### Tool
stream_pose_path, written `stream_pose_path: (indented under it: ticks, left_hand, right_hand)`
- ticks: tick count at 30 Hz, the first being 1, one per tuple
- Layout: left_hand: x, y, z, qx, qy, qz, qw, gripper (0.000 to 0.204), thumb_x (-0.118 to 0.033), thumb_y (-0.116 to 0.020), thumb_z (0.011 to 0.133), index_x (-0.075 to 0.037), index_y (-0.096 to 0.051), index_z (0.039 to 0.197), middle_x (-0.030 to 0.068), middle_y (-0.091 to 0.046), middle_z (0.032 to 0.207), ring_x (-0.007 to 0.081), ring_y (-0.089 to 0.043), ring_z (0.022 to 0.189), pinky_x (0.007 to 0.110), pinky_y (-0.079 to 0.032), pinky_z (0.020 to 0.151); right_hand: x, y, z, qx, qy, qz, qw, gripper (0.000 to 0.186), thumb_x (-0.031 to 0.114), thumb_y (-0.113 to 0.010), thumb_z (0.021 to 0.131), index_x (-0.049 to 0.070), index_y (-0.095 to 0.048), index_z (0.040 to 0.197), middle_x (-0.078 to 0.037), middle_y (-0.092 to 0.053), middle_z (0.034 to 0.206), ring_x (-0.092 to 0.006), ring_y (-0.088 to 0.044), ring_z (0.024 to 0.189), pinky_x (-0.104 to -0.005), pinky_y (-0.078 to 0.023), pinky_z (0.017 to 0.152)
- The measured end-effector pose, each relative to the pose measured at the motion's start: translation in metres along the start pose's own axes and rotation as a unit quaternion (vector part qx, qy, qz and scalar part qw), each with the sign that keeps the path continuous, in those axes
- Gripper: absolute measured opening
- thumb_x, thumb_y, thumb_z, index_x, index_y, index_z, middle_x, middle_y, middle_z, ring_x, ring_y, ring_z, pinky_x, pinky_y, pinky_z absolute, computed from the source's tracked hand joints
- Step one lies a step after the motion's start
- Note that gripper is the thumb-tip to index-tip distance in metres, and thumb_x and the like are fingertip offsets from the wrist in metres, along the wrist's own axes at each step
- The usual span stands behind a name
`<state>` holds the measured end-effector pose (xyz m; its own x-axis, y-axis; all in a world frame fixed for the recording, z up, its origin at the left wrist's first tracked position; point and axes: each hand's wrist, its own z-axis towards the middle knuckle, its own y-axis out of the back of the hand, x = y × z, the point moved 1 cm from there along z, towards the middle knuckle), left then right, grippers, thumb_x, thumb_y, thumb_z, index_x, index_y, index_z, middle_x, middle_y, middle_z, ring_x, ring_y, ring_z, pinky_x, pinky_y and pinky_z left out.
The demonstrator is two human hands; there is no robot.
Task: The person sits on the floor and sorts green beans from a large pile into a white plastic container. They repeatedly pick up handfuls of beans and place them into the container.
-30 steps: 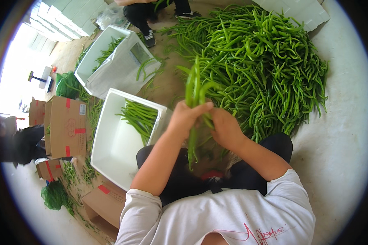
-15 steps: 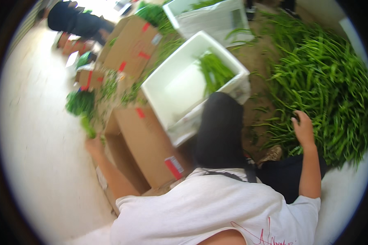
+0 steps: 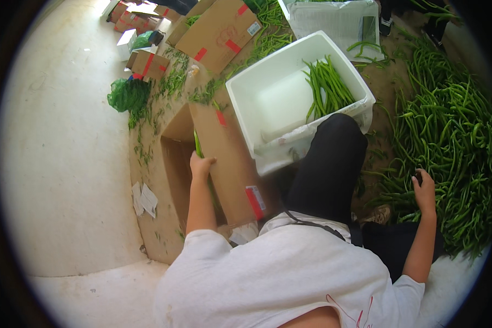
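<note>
Both hands are well apart, left point(image 3: 202, 165) gripping green pepper point(image 3: 197, 144) at the carton's point(image 3: 230, 161) open edge, right point(image 3: 425, 192) unclenched beside the heap point(image 3: 456, 145).

White short-sleeved shirt point(image 3: 290, 268), red squiggle point(image 3: 361, 317); black trousers point(image 3: 328, 169).

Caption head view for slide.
Left hand holds long green peppers at an open brown cardboard box; right hand by heaped green peppers.
</note>
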<state>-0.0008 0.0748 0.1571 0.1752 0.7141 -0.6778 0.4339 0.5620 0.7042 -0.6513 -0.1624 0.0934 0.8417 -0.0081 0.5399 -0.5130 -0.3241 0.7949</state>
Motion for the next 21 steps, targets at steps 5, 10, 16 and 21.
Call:
stream_pose_path:
  ticks: [5,10,16,21]
  left_hand:
    - [-0.027,-0.011,0.005,-0.045,-0.066,0.255,0.964,0.05,-0.008,-0.077,0.056,-0.001,-0.057,0.101,0.0205,-0.065,0.098,0.0336,-0.063,0.095,0.039,-0.049,0.083]
    - [-0.018,0.102,0.018,-0.141,-0.023,0.321,0.936,0.055,-0.008,-0.08,0.053,-0.001,-0.057,0.103,0.0201,-0.065,0.1,0.0339,-0.063,0.096,0.04,-0.049,0.083]
    - [-0.012,0.146,0.017,-0.186,-0.04,0.432,0.881,0.049,-0.01,-0.075,0.062,-0.007,-0.056,0.107,0.0194,-0.066,0.097,0.0368,-0.062,0.096,0.043,-0.05,0.081]
    - [0.0,0.079,0.014,-0.139,-0.071,0.446,0.881,0.032,-0.009,-0.064,0.072,-0.012,-0.053,0.103,0.02,-0.066,0.095,0.0408,-0.063,0.093,0.049,-0.051,0.078]
  right_hand:
    - [-0.01,-0.001,0.001,0.01,-0.001,-0.014,1.0,0.028,0.01,-0.056,0.091,-0.001,-0.056,0.117,-0.017,-0.062,0.104,-0.0297,-0.061,0.093,-0.0401,-0.049,0.081]
    - [-0.018,-0.004,0.007,0.053,-0.031,0.006,0.998,0.029,0.011,-0.055,0.093,0.0,-0.055,0.12,-0.017,-0.062,0.11,-0.0302,-0.06,0.099,-0.0399,-0.049,0.085]
    - [-0.022,-0.018,0.011,0.057,-0.007,-0.009,0.998,0.029,0.012,-0.054,0.093,0.002,-0.055,0.12,-0.018,-0.062,0.111,-0.0303,-0.06,0.102,-0.0401,-0.049,0.086]
    - [-0.02,-0.019,0.012,0.078,-0.002,-0.013,0.997,0.029,0.012,-0.055,0.093,0.001,-0.055,0.12,-0.018,-0.062,0.112,-0.0307,-0.06,0.102,-0.0402,-0.049,0.086]
